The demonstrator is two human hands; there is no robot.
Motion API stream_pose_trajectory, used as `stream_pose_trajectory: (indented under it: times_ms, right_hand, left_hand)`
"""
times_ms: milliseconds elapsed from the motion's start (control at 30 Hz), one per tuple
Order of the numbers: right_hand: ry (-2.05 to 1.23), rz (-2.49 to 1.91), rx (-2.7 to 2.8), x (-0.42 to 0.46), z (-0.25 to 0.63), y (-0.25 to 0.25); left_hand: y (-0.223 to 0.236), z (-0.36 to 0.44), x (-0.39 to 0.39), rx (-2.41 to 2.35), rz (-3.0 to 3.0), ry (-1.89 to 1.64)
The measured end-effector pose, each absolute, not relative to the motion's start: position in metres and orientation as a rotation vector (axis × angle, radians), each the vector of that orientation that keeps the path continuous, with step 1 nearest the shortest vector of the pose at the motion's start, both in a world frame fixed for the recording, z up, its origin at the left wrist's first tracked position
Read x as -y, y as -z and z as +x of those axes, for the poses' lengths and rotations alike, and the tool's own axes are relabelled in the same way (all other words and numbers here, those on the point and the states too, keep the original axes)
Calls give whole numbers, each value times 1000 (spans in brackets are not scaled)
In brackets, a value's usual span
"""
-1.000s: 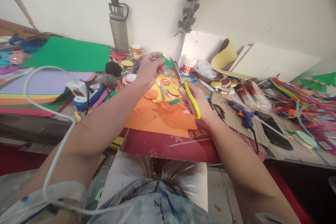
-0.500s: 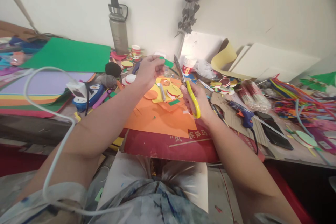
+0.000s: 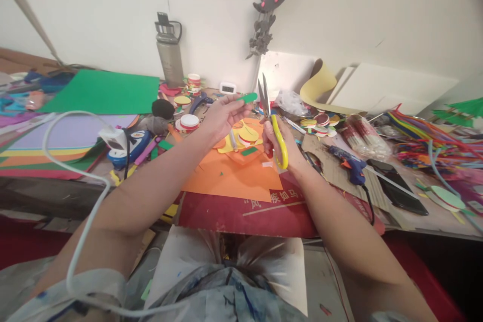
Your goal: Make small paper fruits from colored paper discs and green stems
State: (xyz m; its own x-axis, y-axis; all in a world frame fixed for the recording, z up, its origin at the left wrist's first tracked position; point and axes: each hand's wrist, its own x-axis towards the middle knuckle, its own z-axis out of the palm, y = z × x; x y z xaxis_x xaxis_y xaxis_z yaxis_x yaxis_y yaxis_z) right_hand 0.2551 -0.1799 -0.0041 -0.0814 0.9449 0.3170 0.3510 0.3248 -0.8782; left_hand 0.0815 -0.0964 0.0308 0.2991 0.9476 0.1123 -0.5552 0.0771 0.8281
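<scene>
So nearest me there's a red cardboard panel with pale printed characters (image 3: 241, 216) at the near edge of the desk (image 3: 432, 217), and some bright orange paper (image 3: 222, 181) lying over its far part. On the orange stuff I've got a small dark green paper rectangle (image 3: 249, 151) and a round yellow paper piece (image 3: 248, 135).

Above all that, my left hand (image 3: 225, 116) is pinching a green paper strip with a rounded end (image 3: 249, 97), the rounded end sticking out to the right. My right hand (image 3: 289, 141) is gripping yellow-handled metal scissors (image 3: 279, 143), tips pointing far, blades parted in a narrow V. The strip's end is just beside the left blade; can't tell if they touch.

Off to the right there's a blue glue gun (image 3: 354, 168) on brown corrugated cardboard (image 3: 324, 153), with a black phone (image 3: 400, 191) right of it. Farther back on the left sits a big green paper sheet (image 3: 105, 91), and a grey see-through water bottle (image 3: 170, 63) stands upright near the white wall (image 3: 215, 15).
</scene>
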Motion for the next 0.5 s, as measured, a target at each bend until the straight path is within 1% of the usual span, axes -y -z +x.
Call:
stream_pose_trajectory:
  times_ms: [133, 500]
  right_hand:
    - [-779, -1143, 1530, 182, 254, 7]
    - [-892, -1177, 1640, 190, 252, -4]
  left_hand:
    - [-31, 81, 96, -552, 929, -1210]
    - [-32, 69, 84, -607, 1088, -1256]
